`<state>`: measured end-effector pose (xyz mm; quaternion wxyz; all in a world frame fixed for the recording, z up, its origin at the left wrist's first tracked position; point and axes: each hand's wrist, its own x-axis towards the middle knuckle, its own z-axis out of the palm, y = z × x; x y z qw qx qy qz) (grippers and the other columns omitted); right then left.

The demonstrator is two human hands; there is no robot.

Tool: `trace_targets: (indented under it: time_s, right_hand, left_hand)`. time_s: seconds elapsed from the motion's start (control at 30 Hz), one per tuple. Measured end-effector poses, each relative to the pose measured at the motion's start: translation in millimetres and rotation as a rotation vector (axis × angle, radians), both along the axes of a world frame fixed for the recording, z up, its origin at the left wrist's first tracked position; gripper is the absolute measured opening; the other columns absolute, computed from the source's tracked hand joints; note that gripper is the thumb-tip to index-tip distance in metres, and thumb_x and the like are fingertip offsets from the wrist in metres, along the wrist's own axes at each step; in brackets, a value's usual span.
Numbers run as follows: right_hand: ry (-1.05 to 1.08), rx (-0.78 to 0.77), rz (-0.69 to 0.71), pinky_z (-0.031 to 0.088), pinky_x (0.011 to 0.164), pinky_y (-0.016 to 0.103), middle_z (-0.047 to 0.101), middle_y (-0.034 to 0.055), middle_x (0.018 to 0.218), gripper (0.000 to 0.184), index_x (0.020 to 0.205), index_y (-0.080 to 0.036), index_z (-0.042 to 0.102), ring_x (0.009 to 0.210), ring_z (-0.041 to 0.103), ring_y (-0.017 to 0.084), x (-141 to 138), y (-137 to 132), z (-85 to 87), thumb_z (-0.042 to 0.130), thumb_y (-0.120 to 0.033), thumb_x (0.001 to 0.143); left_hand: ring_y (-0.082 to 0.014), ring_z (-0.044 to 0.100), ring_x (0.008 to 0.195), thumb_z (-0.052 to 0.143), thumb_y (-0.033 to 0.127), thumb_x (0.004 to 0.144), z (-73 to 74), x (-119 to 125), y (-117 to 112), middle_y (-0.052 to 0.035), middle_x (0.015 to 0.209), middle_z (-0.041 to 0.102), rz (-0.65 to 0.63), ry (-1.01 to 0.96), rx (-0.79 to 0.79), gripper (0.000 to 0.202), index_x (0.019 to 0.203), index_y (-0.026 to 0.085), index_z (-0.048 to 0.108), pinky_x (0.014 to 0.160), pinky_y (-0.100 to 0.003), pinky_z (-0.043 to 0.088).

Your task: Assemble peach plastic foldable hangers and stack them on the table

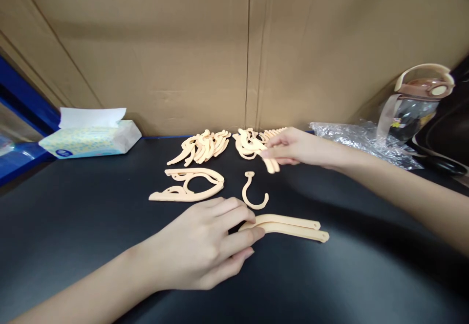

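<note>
At the left end of the desk (73,216), see a tissue pack (91,140) beside a blue frame (25,99). Next to look at: a pale folded shape (188,197), lying flat, with a big heap (205,147) of bent pale parts just behind, near the cardboard wall (164,60). Then find the left hand (207,246), curled over the left ends of two long pale sticks (293,231); cannot tell if squeezing or only resting. Just behind the sticks, spot one pale hook (245,197). Farther right, see the right hand (293,147), pinched on some pale pieces (270,165), right by a small heap (244,140). To do this part well, keep the pinch snug, lift up before going sideways so as not to drag other bits along, and go over the hook, not into it. Keep the sticks flat and side by side. Mind the wall close behind both heaps, and the shiny plastic (337,133) and bottle (414,109) at the right end. For moving, use the roomy front right part of the desk.
</note>
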<state>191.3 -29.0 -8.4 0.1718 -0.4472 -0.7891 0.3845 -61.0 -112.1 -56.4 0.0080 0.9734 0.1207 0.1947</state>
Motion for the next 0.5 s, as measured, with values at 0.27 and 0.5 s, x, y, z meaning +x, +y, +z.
trace_targets:
  time_s: [0.27,0.5]
  right_hand:
    - [-0.237,-0.287,0.214,0.026,0.054,0.027,0.048,-0.0043,0.064,0.036,0.074,-0.020,0.060,0.057,0.036,0.011,71,-34,-4.1,0.054,-0.050,0.094]
    - [-0.428,-0.018,0.053,0.032,0.056,0.027,0.055,-0.0018,0.066,0.029,0.069,-0.022,0.060,0.062,0.045,0.014,76,-40,-3.5,0.054,-0.041,0.092]
  left_hand:
    - [-0.0229,0.062,0.093,0.050,0.016,0.096,-6.6,2,3,-0.0109,0.107,0.066,0.019,-0.029,-0.053,0.029,0.123,0.017,0.063,0.080,-0.034,0.051]
    - [-0.0220,0.063,0.093,0.050,0.015,0.096,-6.6,6,6,-0.0108,0.107,0.067,0.023,-0.038,-0.062,0.030,0.123,0.018,0.063,0.081,-0.032,0.051]
